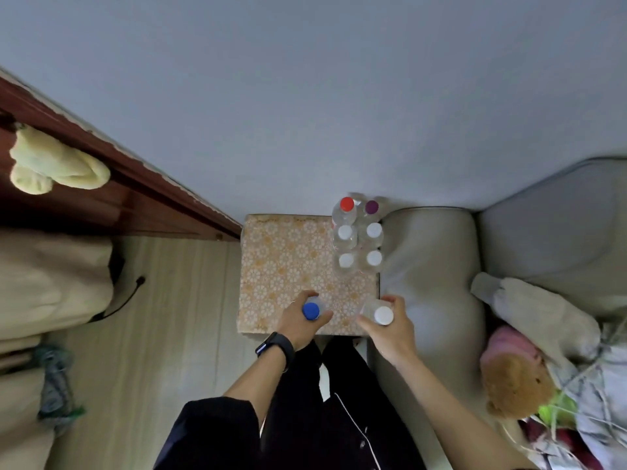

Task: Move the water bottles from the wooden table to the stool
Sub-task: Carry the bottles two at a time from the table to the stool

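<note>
L hand (296,322) sat over the near edge of the stool (271,266), fingers curled round the shoulder of a blue-cap btl (311,311), thumb on its near-right side. Btl stood upright, long axis pointing straight up, so from above only the cap and a bit of clear wall showed. Couldn't tell if its base was down on the patterned top or held just above it.

Just right of it, w/ a strip of bare top between, R hand (390,334) gripped a white-cap btl (383,315) much the same way: fingers wrapped round the body, btl upright or near enough, at the stool's near-right corner. Base hidden too.

Farther back, along the stool's right edge, six btls (346,234) stood in two files of three, packed close: red cap (346,204) and purple cap (372,207) at the back, four white caps nearer. I took the patterned square for the stool, so most of the load looked delivered.

What the next move turned on, I reckoned: the free slots lay straight ahead of both hands, away from the body, just short of the front white pair. R hand's btl lined up roughly w/ the right file and was nearer to it. L hand's sat left of both files, so it'd have to go ahead and rightward, or start a third file. Both btls being upright, a plain set-down would do, no turning; the risk was nudging the front pair.
</note>
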{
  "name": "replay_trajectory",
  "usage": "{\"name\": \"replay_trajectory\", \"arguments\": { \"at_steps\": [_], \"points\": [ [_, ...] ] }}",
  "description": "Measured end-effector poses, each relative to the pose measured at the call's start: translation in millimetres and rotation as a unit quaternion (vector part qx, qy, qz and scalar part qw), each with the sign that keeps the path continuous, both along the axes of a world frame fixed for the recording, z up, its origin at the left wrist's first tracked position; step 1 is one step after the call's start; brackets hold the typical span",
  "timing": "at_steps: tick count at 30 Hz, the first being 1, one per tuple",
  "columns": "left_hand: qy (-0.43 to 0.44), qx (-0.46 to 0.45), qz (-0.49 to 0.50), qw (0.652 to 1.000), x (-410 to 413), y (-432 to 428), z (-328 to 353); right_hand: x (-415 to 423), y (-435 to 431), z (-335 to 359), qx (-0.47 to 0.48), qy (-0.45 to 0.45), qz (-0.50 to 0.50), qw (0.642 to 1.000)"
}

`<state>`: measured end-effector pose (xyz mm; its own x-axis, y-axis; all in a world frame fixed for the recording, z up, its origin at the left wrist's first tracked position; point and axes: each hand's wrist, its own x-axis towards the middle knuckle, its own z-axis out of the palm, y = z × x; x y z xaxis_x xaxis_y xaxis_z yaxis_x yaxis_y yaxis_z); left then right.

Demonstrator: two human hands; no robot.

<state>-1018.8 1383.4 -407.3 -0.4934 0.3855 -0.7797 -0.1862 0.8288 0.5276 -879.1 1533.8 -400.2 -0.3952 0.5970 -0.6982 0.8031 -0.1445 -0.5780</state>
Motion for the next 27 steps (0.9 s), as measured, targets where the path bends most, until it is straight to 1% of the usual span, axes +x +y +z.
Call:
{"name": "replay_trajectory", "arguments": {
  "at_steps": [5, 8, 11, 15, 18, 23, 27],
  "points": [
    [-0.006, 0.007, 0.017, 1.000, 7.5, 12.3, -33.7, 1.9, 6.1, -37.0, -0.012, 0.006, 0.012, 1.000],
    [0.023, 0.005, 0.028, 0.999, 18.0, 12.1, -50.2, 3.2, 2.6, -55.3, -0.023, -0.001, 0.021, 1.000],
    [0.039, 0.023, 0.052, 0.998, 25.7, 12.0, -58.1, 7.9, 1.7, -73.0, -0.028, -0.013, 0.045, 0.998],
    [0.058, 0.031, 0.064, 0.996, 38.3, 8.5, -63.4, 16.3, -4.0, -81.6, -0.012, -0.020, 0.072, 0.997],
    [0.039, 0.040, 0.083, 0.995, 46.9, 6.4, -64.8, 21.0, -9.5, -81.3, -0.007, -0.037, 0.064, 0.997],
    [0.029, 0.011, 0.119, 0.992, 49.0, 10.6, -72.1, 25.0, -10.4, -81.4, -0.035, -0.089, 0.054, 0.994],
    [0.040, -0.037, 0.092, 0.994, 43.2, 11.4, -74.8, 30.3, -9.4, -84.0, -0.011, -0.066, 0.069, 0.995]
  ]
}}
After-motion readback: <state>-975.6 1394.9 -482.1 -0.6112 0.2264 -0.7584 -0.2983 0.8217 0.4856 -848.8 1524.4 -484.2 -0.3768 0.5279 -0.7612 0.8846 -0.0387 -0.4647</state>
